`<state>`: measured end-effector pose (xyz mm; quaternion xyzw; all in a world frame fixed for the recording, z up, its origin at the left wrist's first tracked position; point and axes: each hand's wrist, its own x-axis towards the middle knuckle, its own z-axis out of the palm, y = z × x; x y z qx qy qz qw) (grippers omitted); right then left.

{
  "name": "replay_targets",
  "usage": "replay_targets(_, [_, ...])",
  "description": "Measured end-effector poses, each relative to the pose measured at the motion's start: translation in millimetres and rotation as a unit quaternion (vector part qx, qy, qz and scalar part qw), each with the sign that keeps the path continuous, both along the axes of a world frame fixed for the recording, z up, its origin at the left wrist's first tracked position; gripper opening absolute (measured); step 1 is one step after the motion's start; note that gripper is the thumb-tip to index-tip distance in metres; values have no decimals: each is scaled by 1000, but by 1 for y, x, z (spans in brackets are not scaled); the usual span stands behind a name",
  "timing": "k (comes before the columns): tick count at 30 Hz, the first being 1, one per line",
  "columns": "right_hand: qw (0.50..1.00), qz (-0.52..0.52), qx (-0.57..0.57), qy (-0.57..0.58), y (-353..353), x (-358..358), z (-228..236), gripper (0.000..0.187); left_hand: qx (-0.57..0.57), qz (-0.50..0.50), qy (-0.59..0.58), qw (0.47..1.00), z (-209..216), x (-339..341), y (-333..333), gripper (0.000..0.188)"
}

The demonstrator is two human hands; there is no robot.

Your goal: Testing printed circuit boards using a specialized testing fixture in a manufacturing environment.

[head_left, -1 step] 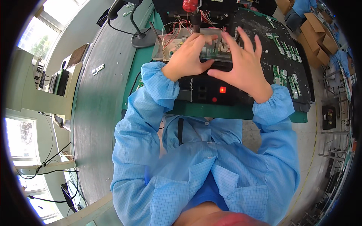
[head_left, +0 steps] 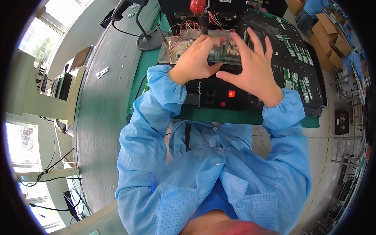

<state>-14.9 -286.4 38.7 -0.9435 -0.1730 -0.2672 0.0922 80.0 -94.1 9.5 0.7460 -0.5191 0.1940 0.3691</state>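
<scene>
Both of my hands reach over a test fixture with a clear plate (head_left: pixel 230 58) and green circuit board parts beneath it. My left hand (head_left: pixel 192 62) is at the fixture's left side, fingers bent over and thumb apart from them. Nothing shows in its grasp. On the right side, my right hand (head_left: pixel 253 64) has its fingers spread and its thumb stretched toward the left thumb. Whether the fingertips touch the fixture I cannot tell. Closer to me, a black control box (head_left: pixel 213 100) carries a lit red square switch (head_left: pixel 231 93).
A red-knobbed lever (head_left: pixel 197 6) stands behind the fixture, among loose red and white wires (head_left: pixel 188 26). Several green circuit boards (head_left: pixel 290 47) lie on a black mat (head_left: pixel 270 39) at right. A round-based stand (head_left: pixel 149 40) is at left. Cardboard boxes (head_left: pixel 329 39) sit far right.
</scene>
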Motion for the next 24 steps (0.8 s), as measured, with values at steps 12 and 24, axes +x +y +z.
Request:
replay_targets(12, [1000,-7,-2,3,-5,-2,-1,104,-10,4,70,997,6,-9,-1,55])
replay_targets(24, [999,-25,7,-45,-16,-5,-2,96,-46,-13,16,999,7,-8,-2,64])
